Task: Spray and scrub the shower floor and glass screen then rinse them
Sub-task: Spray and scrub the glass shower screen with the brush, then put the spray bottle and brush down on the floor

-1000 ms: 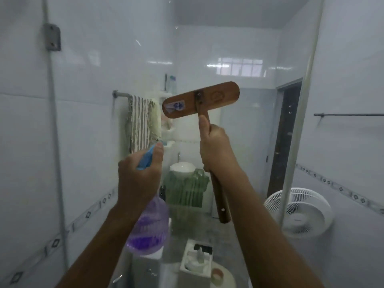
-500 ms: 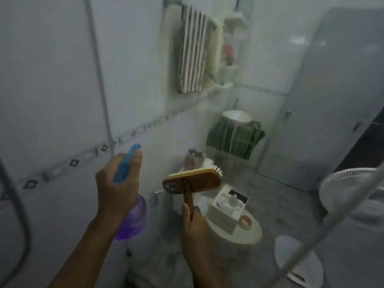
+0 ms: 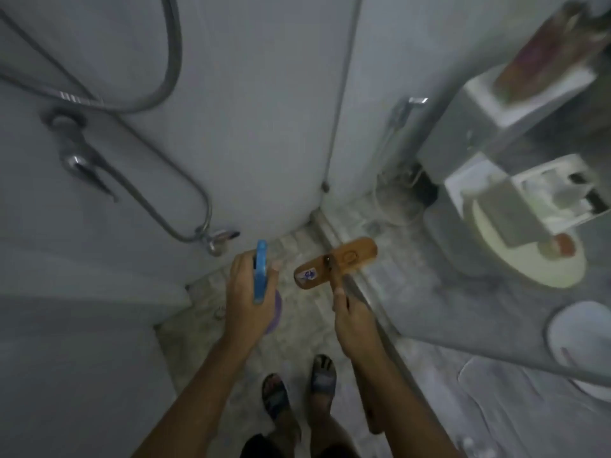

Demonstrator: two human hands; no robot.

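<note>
I look straight down into the shower stall. My left hand [image 3: 246,294] grips a spray bottle [image 3: 261,276] with a blue trigger head and a purple body, held over the mottled shower floor [image 3: 297,332]. My right hand [image 3: 352,320] holds the wooden handle of a scrub brush [image 3: 334,266]; its flat wooden head points downward above the floor by the stall's threshold. The glass screen [image 3: 496,309] runs along my right side, and its lower edge meets the floor beside the brush. My two sandalled feet [image 3: 297,388] stand on the shower floor.
A shower hose [image 3: 172,71] loops on the tiled wall at left above a tap [image 3: 79,160] and a lower valve [image 3: 218,239]. Seen through the glass are a toilet [image 3: 515,259] with a white box on its lid, a bidet sprayer [image 3: 400,110] and a fan base [image 3: 582,332].
My view has swung from the raised glass screen down to the floor. Both hands have dropped low, and the brush head has come down off the glass to hover near the floor.
</note>
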